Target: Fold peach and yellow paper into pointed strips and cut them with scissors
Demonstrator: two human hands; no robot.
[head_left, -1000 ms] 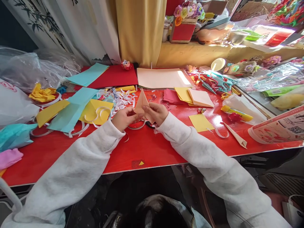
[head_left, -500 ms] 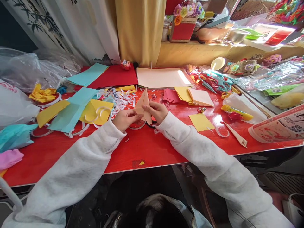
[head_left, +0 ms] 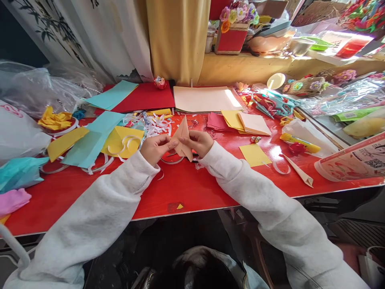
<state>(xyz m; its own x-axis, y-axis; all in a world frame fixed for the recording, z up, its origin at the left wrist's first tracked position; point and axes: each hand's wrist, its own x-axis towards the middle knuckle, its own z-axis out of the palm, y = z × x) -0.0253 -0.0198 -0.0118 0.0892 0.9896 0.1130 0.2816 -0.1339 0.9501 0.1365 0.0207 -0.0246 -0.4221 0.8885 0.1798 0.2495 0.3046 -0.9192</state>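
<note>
A folded piece of peach paper (head_left: pixel 183 134), pointed at the top, is held up over the red table (head_left: pixel 168 188). My left hand (head_left: pixel 157 147) pinches its left side between thumb and fingers. On its right side, my right hand (head_left: pixel 199 142) grips it with the thumb across the front. Beneath the hands lie thin curled strips and a dark ring-like item, partly hidden. White paper shreds (head_left: pixel 156 127) are heaped behind my left hand. Folded red, yellow and peach papers (head_left: pixel 255 123) lie to the right, with a yellow square (head_left: pixel 254 155) nearer the front.
Blue paper (head_left: pixel 92 140) and yellow sheets lie at the left beside plastic bags (head_left: pixel 36 90). Peach sheets (head_left: pixel 207 98) are stacked at the back. On the right are scissors (head_left: pixel 284 105), a glue tube (head_left: pixel 300 143), a paper cone (head_left: pixel 299 171) and a large cup (head_left: pixel 355 158).
The folded paper has dropped slightly, its top point now lower. My left fingers have shifted a little on its left side, and my right hand has moved slightly.
</note>
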